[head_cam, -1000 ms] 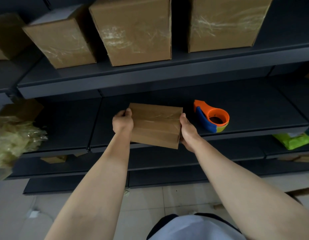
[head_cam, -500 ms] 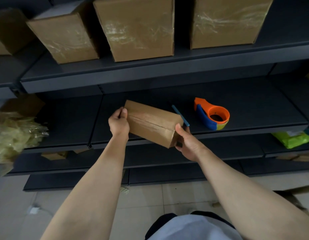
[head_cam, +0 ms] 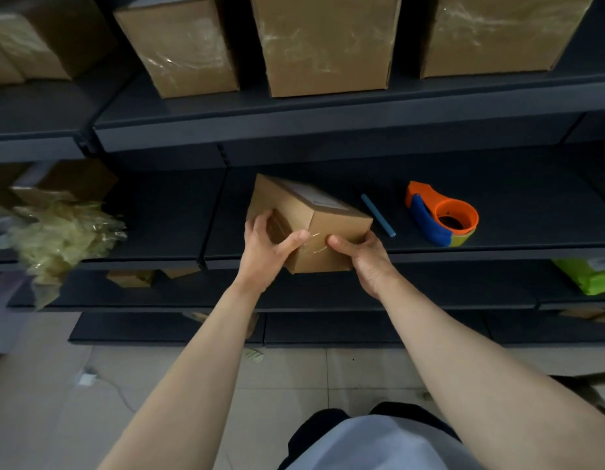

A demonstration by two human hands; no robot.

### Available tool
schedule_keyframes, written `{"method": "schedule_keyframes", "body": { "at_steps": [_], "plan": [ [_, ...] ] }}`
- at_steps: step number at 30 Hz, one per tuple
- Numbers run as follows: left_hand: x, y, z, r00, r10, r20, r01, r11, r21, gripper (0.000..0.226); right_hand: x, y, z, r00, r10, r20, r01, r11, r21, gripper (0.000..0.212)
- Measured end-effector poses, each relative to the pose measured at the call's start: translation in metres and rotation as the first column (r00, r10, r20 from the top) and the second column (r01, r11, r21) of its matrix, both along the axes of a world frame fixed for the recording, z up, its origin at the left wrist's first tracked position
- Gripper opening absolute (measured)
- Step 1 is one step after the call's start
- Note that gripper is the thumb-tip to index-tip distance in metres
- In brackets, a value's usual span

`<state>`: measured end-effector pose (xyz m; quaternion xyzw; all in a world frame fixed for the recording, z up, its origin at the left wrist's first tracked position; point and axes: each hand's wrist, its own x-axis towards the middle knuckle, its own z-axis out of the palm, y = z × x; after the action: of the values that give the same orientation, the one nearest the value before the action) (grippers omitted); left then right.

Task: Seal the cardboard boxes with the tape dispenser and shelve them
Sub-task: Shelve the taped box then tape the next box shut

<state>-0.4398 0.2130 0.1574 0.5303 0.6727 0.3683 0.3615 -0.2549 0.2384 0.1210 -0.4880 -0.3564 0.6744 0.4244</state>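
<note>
Your left hand (head_cam: 264, 254) and right hand (head_cam: 369, 262) both grasp the box (head_cam: 331, 228), fingers (head_cam: 260, 223) curled round its near end, holding it tilted over the middle shelf's (head_cam: 518, 198) front edge. The dispenser (head_cam: 442, 215) rests on that shelf, right of a blue stick (head_cam: 378, 215).

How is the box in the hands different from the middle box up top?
The held box is smaller and tilted, gripped by the left hand and right hand. The top-shelf box is bigger, stands upright, and nobody touches it. Both are brown cardboard with clear tape.
</note>
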Motion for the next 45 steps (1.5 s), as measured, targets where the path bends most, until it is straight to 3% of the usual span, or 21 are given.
{"method": "schedule_keyframes", "body": {
  "at_steps": [2,4,8,11,19,23,27,36,45],
  "plan": [
    [-0.009,-0.005,0.003,0.999,-0.045,0.003,0.046,0.999,-0.008,0.114,-0.009,-0.003,0.000,0.999,0.011,0.042,-0.011,1.000,0.008,0.102],
    [-0.018,-0.007,0.004,0.997,-0.070,-0.028,0.069,0.997,-0.042,0.097,-0.017,-0.004,0.002,0.994,0.018,0.105,-0.020,1.000,0.024,0.097],
    [-0.030,-0.005,0.004,0.997,-0.058,-0.060,0.055,0.997,-0.045,0.067,-0.026,-0.005,0.013,0.958,-0.001,0.286,-0.034,0.993,0.116,0.067],
    [-0.030,-0.005,0.007,0.998,-0.058,-0.021,0.057,0.998,-0.030,0.064,-0.026,-0.008,0.021,0.936,-0.038,0.349,-0.022,0.986,0.168,0.054],
    [-0.008,-0.035,0.019,0.999,-0.031,-0.012,0.032,0.998,0.055,0.073,-0.005,-0.036,0.038,0.892,-0.109,0.439,-0.030,0.954,0.297,0.069],
    [0.021,-0.066,0.029,0.999,-0.037,-0.002,0.037,0.994,0.107,0.072,0.023,-0.063,0.049,0.888,-0.135,0.441,-0.046,0.926,0.376,0.061],
    [0.065,-0.105,0.042,0.999,-0.041,-0.027,0.045,0.987,0.154,0.072,0.069,-0.101,0.062,0.890,-0.158,0.428,-0.062,0.887,0.458,0.072],
    [0.183,-0.168,0.086,0.991,-0.132,-0.012,0.130,0.951,0.282,0.069,0.192,-0.176,0.104,0.854,-0.306,0.421,0.012,0.819,0.573,0.074],
    [0.276,-0.174,0.155,0.963,-0.265,0.058,0.212,0.869,0.446,0.062,0.287,-0.200,0.175,0.779,-0.524,0.343,0.120,0.662,0.740,0.070]
  ]
}}
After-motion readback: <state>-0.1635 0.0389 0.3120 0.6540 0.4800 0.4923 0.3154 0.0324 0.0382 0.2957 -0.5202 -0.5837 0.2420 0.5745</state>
